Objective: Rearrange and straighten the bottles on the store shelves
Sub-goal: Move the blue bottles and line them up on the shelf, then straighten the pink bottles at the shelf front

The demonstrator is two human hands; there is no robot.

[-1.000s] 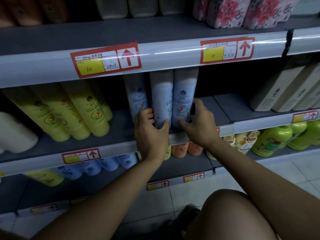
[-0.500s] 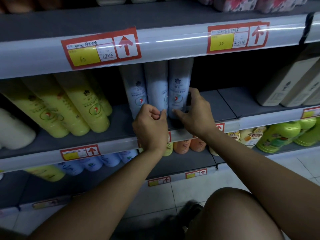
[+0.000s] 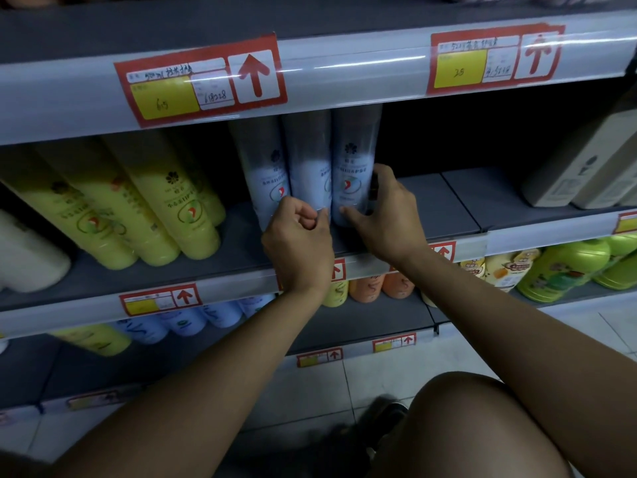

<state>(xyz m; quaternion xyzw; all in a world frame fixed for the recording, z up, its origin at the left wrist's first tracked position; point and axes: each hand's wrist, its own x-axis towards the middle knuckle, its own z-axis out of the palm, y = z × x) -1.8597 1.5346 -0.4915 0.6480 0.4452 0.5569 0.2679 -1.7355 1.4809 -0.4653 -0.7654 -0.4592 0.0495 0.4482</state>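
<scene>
Three pale blue bottles stand close together on the middle shelf: the left blue bottle, the middle blue bottle and the right blue bottle. My right hand grips the base of the right bottle, thumb at its front and fingers round its right side. My left hand is curled into a loose fist before the bases of the left and middle bottles, thumb tip against the middle one. Both bases are partly hidden behind it.
Leaning yellow bottles fill the shelf to the left, with a white bottle beyond. Beige boxes stand at the right. Lower shelves hold blue, orange and green bottles. My knee is in the foreground.
My left hand has let go of the middle blue bottle and curled its fingers into a fist. My right hand has kept its grip on the right bottle. The view has shifted slightly.
</scene>
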